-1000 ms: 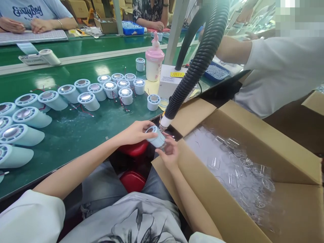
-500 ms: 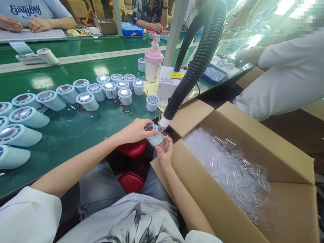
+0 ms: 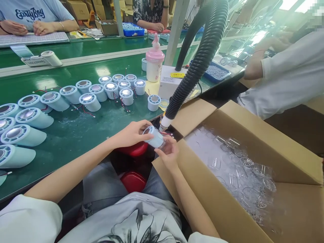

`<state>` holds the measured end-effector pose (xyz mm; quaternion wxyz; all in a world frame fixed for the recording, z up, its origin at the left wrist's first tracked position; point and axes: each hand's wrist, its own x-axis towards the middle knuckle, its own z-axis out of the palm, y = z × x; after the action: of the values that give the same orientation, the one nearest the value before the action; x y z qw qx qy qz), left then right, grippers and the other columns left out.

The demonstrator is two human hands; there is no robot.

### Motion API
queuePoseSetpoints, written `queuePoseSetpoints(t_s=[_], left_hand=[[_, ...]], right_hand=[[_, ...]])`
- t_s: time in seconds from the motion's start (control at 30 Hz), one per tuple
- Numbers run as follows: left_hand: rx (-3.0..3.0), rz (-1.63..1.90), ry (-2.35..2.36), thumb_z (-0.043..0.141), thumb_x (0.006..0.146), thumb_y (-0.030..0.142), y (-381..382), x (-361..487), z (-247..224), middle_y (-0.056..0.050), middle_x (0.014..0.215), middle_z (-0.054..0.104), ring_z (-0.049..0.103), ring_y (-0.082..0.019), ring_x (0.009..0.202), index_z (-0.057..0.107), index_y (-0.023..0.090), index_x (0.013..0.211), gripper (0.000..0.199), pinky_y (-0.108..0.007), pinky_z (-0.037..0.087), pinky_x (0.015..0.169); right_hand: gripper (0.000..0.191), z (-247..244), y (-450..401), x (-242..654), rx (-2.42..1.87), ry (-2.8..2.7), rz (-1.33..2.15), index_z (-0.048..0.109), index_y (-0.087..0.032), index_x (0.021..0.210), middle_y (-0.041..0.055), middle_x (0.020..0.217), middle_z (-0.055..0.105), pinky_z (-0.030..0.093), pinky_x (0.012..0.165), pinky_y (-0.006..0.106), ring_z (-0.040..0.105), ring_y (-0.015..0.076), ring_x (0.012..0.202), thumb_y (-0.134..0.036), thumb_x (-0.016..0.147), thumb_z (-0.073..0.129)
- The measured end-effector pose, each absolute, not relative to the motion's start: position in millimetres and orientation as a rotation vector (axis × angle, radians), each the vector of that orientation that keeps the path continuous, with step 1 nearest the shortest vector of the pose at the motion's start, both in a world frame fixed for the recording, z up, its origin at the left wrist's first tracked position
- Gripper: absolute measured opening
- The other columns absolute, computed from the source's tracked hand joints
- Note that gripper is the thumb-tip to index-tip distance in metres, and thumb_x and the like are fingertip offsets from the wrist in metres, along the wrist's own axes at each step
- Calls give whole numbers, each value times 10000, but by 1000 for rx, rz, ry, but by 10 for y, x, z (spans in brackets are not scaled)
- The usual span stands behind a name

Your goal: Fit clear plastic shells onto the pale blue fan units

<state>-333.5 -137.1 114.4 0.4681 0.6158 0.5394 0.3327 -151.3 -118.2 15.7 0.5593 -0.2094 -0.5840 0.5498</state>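
Observation:
Over my lap, my left hand [image 3: 136,133] is wrapped round a light blue cylindrical housing [image 3: 155,137], which is tilted with its ringed end up and to the left. My right hand [image 3: 170,156] grips a clear plastic cover [image 3: 163,145] at the housing's lower end. How far the cover sits over that end, I cannot tell. Thin red wires show by my right fingers. Just above the housing is the white nozzle [image 3: 165,122] of a black ribbed hose [image 3: 193,72]. Several similar blue housings [image 3: 91,102] stand on the green bench [image 3: 83,135], some with red wires trailing.
At my right, an open cardboard box [image 3: 210,179] holds several clear plastic covers [image 3: 238,172]. A pink-topped bottle [image 3: 155,60] stands by a white machine [image 3: 170,82]. Co-workers sit across the bench and at the right, near a blue tray [image 3: 215,72].
The housing in my hands has tilted further and come slightly away from the nozzle. My right hand has shifted a little to the right. The co-worker's arm at right has moved.

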Motion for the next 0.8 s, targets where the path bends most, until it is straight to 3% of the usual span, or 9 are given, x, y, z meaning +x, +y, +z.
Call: queuePoseSetpoints(t_s=[0.17,0.33,0.57,0.8], left_hand=[[1277,962,1038,695,781,334,-1724,-3358,1011,-83,1103,576,587,-166,949,459,189,1119,436,-267,514,768],[1199,1093,975,704,788,319,-2038,-3329,990,-109,1117,602,610,-168,928,486,181,1137,434,-244,513,756],[1226,1096,970,683,811,316,-2250,-3325,1060,-144,1307,553,600,-245,1102,486,217,1212,457,-318,516,841],[1502,990,952,758,723,164,-2329,-3370,1129,-81,1399,518,507,-248,1268,471,296,1358,709,-340,454,1026]], right_hand=[[448,465,-1258,-1251,-425,-1714,1282,614,-257,1091,116,1248,608,549,885,417,571,265,1168,-197,688,803],[464,724,-1407,-1145,-431,-1927,1198,566,-250,1144,112,1251,616,518,951,423,566,259,1193,-219,732,779],[445,885,-1544,-1102,-442,-2064,1151,548,-239,1137,106,1164,659,509,961,416,590,269,1164,-232,750,767],[467,991,-1613,-1067,-501,-2004,1422,553,-270,1159,43,1133,655,560,904,306,625,201,1083,-239,747,772]])
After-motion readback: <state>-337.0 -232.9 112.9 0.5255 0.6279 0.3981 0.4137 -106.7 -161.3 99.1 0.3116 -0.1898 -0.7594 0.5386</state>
